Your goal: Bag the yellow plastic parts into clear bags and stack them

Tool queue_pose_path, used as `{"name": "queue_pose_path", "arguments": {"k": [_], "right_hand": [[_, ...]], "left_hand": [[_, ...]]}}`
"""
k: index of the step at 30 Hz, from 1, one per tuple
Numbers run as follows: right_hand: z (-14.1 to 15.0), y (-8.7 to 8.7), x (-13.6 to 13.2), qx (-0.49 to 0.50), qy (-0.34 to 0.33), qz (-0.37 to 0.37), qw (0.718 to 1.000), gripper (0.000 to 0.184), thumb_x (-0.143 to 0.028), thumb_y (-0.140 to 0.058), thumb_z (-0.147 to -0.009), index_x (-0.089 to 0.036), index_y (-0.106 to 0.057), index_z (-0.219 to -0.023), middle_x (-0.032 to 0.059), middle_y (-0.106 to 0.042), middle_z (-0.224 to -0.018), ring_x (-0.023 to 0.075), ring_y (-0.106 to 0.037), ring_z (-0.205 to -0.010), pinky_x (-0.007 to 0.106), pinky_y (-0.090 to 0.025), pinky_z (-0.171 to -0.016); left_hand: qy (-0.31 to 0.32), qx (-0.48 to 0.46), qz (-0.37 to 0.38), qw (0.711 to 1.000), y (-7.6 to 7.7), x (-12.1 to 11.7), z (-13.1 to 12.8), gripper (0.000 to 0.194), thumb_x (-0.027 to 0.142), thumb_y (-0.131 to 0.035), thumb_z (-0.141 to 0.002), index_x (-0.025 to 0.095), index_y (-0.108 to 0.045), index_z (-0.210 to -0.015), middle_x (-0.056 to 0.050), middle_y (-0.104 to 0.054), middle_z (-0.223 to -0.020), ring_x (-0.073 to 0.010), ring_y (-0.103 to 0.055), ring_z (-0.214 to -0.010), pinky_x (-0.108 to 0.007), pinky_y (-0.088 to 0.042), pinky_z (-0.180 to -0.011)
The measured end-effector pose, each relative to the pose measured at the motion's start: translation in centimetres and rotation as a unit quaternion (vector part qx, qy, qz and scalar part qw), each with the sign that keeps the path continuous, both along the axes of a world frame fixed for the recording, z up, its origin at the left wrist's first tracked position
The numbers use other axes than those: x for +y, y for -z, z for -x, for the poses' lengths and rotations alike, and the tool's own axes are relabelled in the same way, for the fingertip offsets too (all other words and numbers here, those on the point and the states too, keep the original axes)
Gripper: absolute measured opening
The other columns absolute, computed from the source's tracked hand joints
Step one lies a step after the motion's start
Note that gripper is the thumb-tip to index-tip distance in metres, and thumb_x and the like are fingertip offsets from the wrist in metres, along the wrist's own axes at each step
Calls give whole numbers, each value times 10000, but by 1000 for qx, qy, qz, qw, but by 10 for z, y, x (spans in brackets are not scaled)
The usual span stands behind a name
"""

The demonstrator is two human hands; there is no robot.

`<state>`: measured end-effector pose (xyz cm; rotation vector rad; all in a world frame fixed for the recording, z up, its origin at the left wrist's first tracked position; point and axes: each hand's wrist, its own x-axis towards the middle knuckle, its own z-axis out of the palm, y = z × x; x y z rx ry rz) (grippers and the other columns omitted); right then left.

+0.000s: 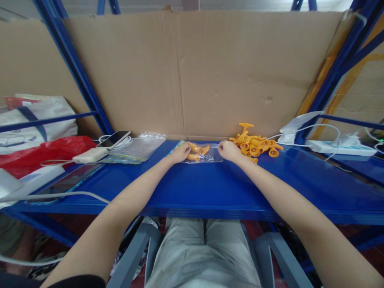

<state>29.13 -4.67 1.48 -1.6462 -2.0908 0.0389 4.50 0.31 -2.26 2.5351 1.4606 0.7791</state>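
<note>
A clear plastic bag (214, 154) lies on the blue shelf top (204, 184) between my hands, with several orange plastic pieces (196, 149) inside it. My left hand (181, 153) is closed on the bag's left end, where a coloured header strip shows beside the fingers. At the other end, my right hand (228, 150) pinches the bag's right edge. Just beyond that hand sits a pile of orange horn-shaped plastic pieces (255, 146); one with a T-shaped top sticks up at the back. The fingertips of both hands are partly hidden.
To the left lie flat clear bags (141, 148), a phone (114, 139) on coiled white cable, a white power bank (90, 155), a tablet (66, 182) and a red plastic bag (57, 150). A white power strip (342, 147) is at the right. Cardboard (225, 72) stands behind.
</note>
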Motion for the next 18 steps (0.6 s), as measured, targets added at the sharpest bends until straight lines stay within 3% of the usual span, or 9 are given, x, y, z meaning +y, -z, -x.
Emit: {"name": "queue_pose_path", "arguments": {"k": [2, 4, 7, 10, 14, 16, 18], "right_hand": [[-12, -9, -1, -31, 65, 5, 997, 229, -116, -552, -868, -81, -732, -1007, 246, -685, -1123, 361, -630, -1129, 454, -465, -971], [-24, -13, -1, -78, 99, 51, 991, 286, -176, -623, -852, -92, -703, -1114, 232, -662, -1188, 349, -601, -1176, 457, -452, -987], [-35, -13, 2, -160, 104, 114, 975, 421, -307, -674, -841, -141, -656, -1227, 183, -639, -1253, 318, -570, -1218, 449, -444, -999], [-34, -12, 3, -206, 91, 122, 967, 457, -328, -626, -876, -106, -621, -1275, 208, -636, -1248, 311, -596, -1186, 406, -471, -971], [-28, -14, -1, -161, 60, 175, 969, 414, -248, -579, -893, -72, -607, -1267, 179, -733, -927, 245, -717, -787, 316, -555, -698], [-27, -16, -3, -146, 40, 211, 966, 348, -210, -542, -898, -97, -639, -1213, 124, -726, -765, 200, -680, -599, 281, -525, -556], [-29, -17, -2, -155, 21, 208, 965, 288, -211, -558, -878, -113, -688, -1116, 101, -714, -725, 183, -654, -557, 260, -493, -509]], "left_hand": [[-9, 1, 5, 1000, 0, 2, 2, 144, 205, -398, -862, 209, -502, -763, -65, -620, -926, -205, -583, -929, -379, -459, -942], [-15, 0, 9, 1000, 0, 3, 4, 131, 209, -411, -858, 210, -502, -765, -59, -615, -914, -205, -581, -921, -369, -461, -926], [-28, -5, 14, 999, 0, 4, 8, 131, 216, -419, -862, 210, -507, -765, -53, -609, -904, -206, -580, -912, -363, -463, -912], [-43, -8, 13, 999, -1, 5, 12, 143, 221, -434, -861, 206, -511, -742, -65, -608, -908, -219, -581, -923, -369, -461, -914], [-68, -9, 18, 997, -2, 7, 18, 136, 220, -454, -850, 203, -530, -739, -69, -614, -912, -223, -586, -918, -364, -464, -901], [-77, -10, 21, 997, -2, 8, 20, 151, 234, -450, -861, 200, -535, -741, -74, -616, -912, -225, -591, -915, -369, -464, -904], [-81, -14, 21, 996, -2, 8, 23, 163, 242, -447, -871, 196, -538, -744, -79, -619, -918, -224, -596, -912, -374, -463, -909]]}}
